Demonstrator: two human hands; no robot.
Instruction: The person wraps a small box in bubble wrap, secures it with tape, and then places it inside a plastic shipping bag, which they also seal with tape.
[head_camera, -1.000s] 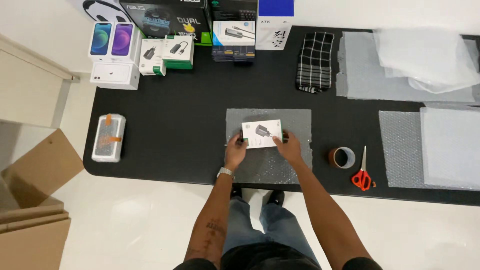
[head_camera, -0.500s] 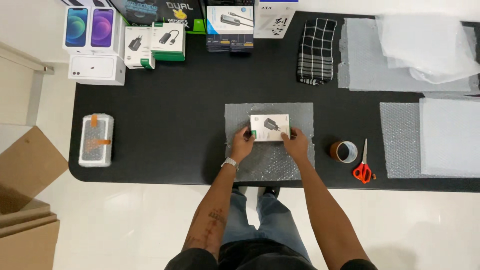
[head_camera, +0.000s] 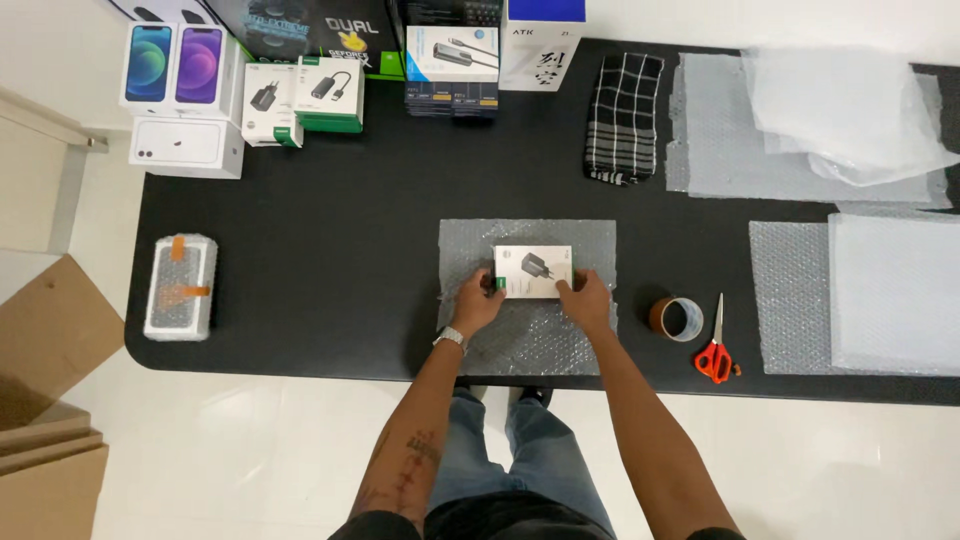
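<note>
At the far left of the frame a bubble-wrapped parcel with orange tape lay alone on the black table. Phone boxes and other small cartons lined the upper left edge. At the centre, a small white box sat on a sheet of bubble wrap, near the table's front edge. My left hand gripped the box's left end, fingers curled onto it; my right hand pressed its lower right corner with fingers close together. I judged the box light, stiff and smooth-sided, best held by its short ends; the wrap under it looked soft and prone to sliding. To the right sat a tape roll and red-handled scissors, close beside the sheet. Further right and above lay more bubble wrap sheets and a checked cloth. Open tabletop remained between parcel and sheet.
</note>
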